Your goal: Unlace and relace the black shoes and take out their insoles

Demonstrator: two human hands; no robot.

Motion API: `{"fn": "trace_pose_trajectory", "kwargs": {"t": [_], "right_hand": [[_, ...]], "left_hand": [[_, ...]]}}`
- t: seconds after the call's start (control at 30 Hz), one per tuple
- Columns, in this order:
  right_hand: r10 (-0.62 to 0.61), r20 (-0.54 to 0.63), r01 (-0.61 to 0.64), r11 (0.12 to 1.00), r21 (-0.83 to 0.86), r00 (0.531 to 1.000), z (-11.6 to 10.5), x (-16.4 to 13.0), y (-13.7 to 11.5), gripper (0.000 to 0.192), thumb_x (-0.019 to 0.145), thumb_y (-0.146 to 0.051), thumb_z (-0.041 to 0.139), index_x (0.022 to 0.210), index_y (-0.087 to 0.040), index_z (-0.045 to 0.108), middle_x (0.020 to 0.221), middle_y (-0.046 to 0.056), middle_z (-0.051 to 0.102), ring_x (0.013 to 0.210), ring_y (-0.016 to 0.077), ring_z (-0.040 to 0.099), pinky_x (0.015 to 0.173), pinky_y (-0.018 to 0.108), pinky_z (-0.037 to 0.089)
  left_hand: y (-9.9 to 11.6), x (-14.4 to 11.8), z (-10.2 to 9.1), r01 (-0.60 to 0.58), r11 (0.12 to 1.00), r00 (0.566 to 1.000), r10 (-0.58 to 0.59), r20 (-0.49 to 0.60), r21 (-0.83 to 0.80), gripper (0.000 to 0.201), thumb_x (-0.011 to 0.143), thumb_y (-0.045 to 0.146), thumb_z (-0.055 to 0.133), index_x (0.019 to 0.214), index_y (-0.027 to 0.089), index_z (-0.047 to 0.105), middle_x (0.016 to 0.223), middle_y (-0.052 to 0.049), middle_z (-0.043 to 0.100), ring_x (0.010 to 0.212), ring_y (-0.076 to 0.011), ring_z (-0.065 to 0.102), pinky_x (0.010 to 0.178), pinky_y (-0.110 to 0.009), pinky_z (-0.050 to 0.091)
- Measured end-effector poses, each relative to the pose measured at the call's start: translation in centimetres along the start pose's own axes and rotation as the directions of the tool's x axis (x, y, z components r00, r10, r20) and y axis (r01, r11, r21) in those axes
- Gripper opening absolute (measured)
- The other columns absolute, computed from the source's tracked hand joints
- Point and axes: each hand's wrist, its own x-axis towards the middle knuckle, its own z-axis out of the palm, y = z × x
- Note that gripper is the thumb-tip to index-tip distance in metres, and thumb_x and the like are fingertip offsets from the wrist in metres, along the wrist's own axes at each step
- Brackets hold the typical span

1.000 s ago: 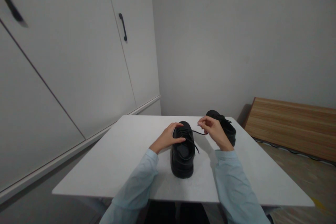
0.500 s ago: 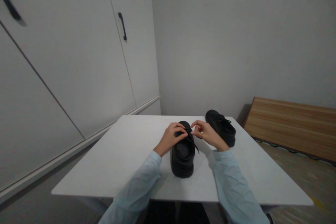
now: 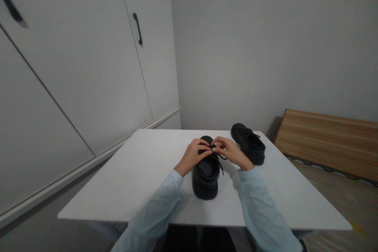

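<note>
A black lace-up shoe stands on the white table in front of me, its heel toward me and its toe pointing away. Over its tongue, my left hand pinches the black shoelace from the left. My right hand meets it from the other side, thumb and forefinger closed on the lace too. The fingertips of both hands nearly touch. A loop and a loose end of lace hang at the shoe's right side. The exact lacing under my fingers is hidden.
A second black shoe sits at the back right of the white table. White cabinet doors with dark handles rise on the left. A wood-grain board leans by the grey wall on the right.
My right hand has moved slightly left, closing the gap to my left hand at the lace. A lace loop now shows below my right fingers. Both shoes have stayed put.
</note>
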Motion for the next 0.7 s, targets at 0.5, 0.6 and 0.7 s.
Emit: {"fn": "trace_pose_trajectory", "kwargs": {"t": [0.5, 0.6, 0.7], "right_hand": [[-0.051, -0.149, 0.028, 0.988, -0.149, 0.988, -0.25, 0.26, 0.88, 0.033, 0.064, -0.039, 0.077, 0.086, -0.019, 0.063, 0.07, -0.002, 0.053, 0.064, 0.0136, 0.049, 0.059, 0.026, 0.04], [-0.054, -0.132, 0.038, 0.992, -0.121, 0.99, -0.37, 0.07, 0.88, 0.046, 0.06, -0.04, 0.08, 0.097, -0.021, 0.061, 0.096, 0.004, 0.058, 0.09, 0.0195, 0.055, 0.076, 0.032, 0.045], [-0.001, -0.031, 0.0, 1.0, -0.021, 1.0, -0.22, -0.14, 0.79, 0.056, 0.062, -0.041, 0.079, 0.109, -0.023, 0.056, 0.116, 0.006, 0.057, 0.112, 0.0235, 0.052, 0.094, 0.041, 0.042]], "left_hand": [[0.45, -0.07, -0.01, -0.001, 0.999, 1.0, 0.002, 0.015, -0.04, 0.007, 0.08, 0.026, 0.064, 0.079, 0.019, 0.066, 0.093, -0.006, 0.067, 0.094, -0.02, 0.058, 0.087, -0.034, 0.043], [0.58, -0.06, -0.1, -0.005, 0.999, 1.0, 0.005, 0.003, -0.051, 0.007, 0.08, 0.025, 0.063, 0.078, 0.019, 0.065, 0.091, -0.005, 0.067, 0.093, -0.02, 0.058, 0.087, -0.034, 0.042], [0.73, -0.03, -0.2, 0.007, 0.997, 1.0, -0.008, -0.009, -0.075, 0.008, 0.081, 0.025, 0.06, 0.079, 0.019, 0.063, 0.091, -0.005, 0.067, 0.092, -0.0199, 0.058, 0.087, -0.035, 0.043]]}}
